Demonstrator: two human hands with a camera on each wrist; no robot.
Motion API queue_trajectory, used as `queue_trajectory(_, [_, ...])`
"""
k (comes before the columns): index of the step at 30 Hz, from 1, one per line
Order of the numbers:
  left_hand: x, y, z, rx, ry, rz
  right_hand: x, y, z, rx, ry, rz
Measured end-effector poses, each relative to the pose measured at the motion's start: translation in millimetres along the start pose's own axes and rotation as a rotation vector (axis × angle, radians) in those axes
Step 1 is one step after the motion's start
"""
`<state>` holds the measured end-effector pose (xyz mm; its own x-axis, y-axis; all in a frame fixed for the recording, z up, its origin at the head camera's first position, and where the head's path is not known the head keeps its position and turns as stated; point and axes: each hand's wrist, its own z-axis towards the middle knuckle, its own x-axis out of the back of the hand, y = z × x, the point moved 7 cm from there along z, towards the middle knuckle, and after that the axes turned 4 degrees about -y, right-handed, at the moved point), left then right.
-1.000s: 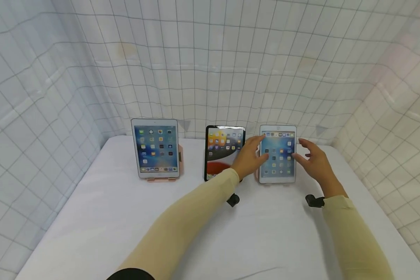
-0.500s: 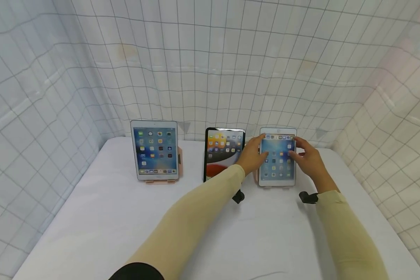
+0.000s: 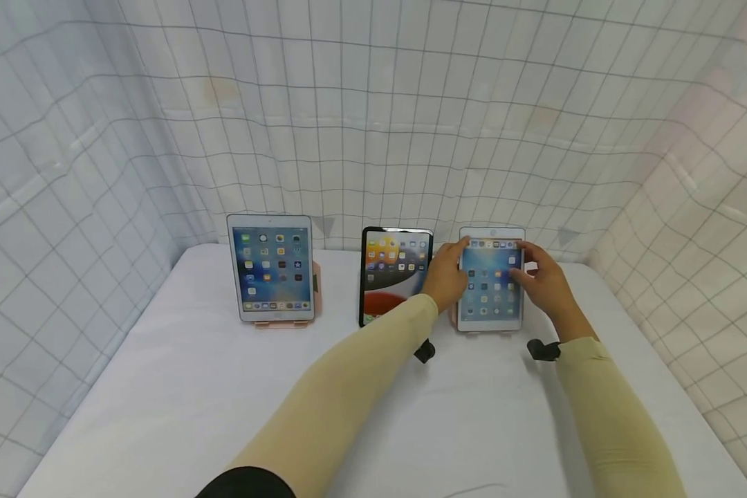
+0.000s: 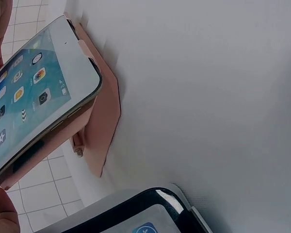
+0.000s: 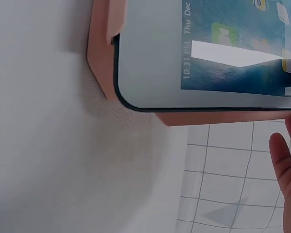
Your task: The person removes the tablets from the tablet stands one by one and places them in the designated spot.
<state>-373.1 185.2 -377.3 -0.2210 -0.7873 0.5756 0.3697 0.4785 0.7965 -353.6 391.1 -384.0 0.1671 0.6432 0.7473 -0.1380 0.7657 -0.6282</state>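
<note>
A white tablet point(image 3: 490, 280) stands tilted back on a pink folding stand point(image 5: 115, 19) at the right of the table, its round home button uppermost and the screen lit. My left hand point(image 3: 446, 278) grips its left edge, and the left fingertips point(image 4: 2, 206) meet that edge in the left wrist view. My right hand point(image 3: 546, 280) holds the opposite edge, its thumb over the screen border. In the right wrist view the right fingers point(image 5: 282, 158) lie at the rim, partly cut off by the frame.
A black-framed tablet point(image 3: 386, 290) stands in the middle, partly behind my left hand and sleeve. Another white tablet point(image 3: 275, 270) leans on a pink stand at the left. The table point(image 3: 180, 387) has a white cover. A grid-patterned white curtain point(image 3: 373, 124) surrounds the back and sides.
My right hand has moved left from beside the tablet onto its right edge. The left hand has come slightly closer to the left edge. The tablet stays in place.
</note>
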Motion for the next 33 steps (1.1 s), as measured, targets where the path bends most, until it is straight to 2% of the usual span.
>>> queue_trajectory(8, [3.1, 5.3, -2.6, -0.058, 0.041, -0.001, 8.1, -9.6, -3.2, 0.073, 0.042, -0.009])
queue_trajectory(15, [5.4, 13.0, -8.4, -0.077, 0.029, -0.049, 17.3, -13.8, -9.8, 0.068, 0.045, 0.004])
queue_trajectory(25, [4.9, 23.3, -14.0, -0.084, -0.013, -0.082, 28.7, -15.9, -22.5, 0.066, 0.007, -0.011])
queue_trajectory(33, [-4.1, 26.1, -25.2, -0.058, -0.032, -0.138, 32.3, -10.6, -38.3, 0.047, -0.05, -0.022])
